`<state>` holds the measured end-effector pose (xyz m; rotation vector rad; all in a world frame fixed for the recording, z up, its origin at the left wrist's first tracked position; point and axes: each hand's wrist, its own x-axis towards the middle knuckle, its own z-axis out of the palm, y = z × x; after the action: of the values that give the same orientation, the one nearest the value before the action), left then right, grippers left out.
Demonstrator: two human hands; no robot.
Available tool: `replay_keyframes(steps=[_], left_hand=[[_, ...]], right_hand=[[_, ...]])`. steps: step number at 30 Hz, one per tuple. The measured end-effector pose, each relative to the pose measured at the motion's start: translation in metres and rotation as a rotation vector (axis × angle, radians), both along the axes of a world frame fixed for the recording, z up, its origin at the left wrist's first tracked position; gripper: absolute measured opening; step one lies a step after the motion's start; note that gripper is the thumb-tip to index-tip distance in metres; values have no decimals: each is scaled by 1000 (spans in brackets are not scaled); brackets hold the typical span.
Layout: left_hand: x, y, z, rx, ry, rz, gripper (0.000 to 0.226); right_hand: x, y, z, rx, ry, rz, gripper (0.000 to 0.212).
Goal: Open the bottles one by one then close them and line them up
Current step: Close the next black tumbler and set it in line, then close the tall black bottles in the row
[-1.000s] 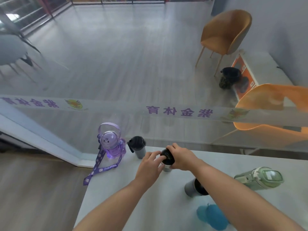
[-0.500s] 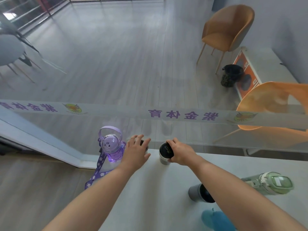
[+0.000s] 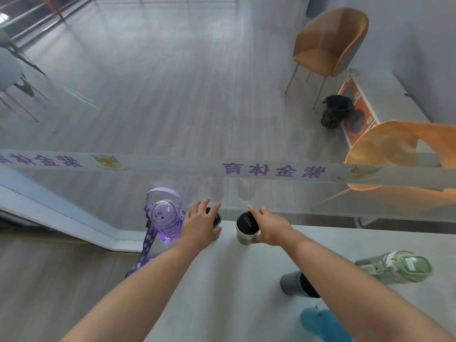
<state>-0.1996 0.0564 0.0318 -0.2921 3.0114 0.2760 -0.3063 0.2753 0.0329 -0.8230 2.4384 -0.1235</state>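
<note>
Three bottles stand along the far edge of the white table (image 3: 241, 280). A purple bottle (image 3: 164, 219) with a domed lid and strap is leftmost. My left hand (image 3: 201, 224) covers the black-lidded grey bottle (image 3: 216, 219) beside it, fingers wrapped over its top. My right hand (image 3: 267, 227) grips the side of a grey flask with a black cap (image 3: 245, 227), which stands upright. Another grey bottle (image 3: 296, 283) lies on its side under my right forearm. A green bottle (image 3: 394, 266) lies at the right, and a teal bottle (image 3: 323, 324) is at the near edge.
A glass panel with a frosted lettered strip (image 3: 271, 171) rises right behind the table's far edge. Beyond it are an orange chair (image 3: 328, 43), a black bin (image 3: 335, 111) and a low white cabinet (image 3: 385, 97). The table's left edge drops off by the purple strap.
Both hands left the middle of the table. My right hand carried the black-capped flask to the far edge, and my left hand moved left onto the grey bottle beside the purple one.
</note>
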Motion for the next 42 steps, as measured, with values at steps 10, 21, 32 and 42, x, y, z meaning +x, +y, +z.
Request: replay_keyframes(steps=[10,21,32,42], left_hand=[[-12,90,17,256,325,-635,25],[26,180,-4,261,231,-846,46],[1,163,-7,265,323,-658,42],[-5,108,-6,-66,65,-186,40]], right_hand=[[18,91,78,57,-83,-199,69],[98,168,78,170,-78,-148,81],[53,146,55,-97,146,-10,45],[-12,113,41,-70,209,18,48]])
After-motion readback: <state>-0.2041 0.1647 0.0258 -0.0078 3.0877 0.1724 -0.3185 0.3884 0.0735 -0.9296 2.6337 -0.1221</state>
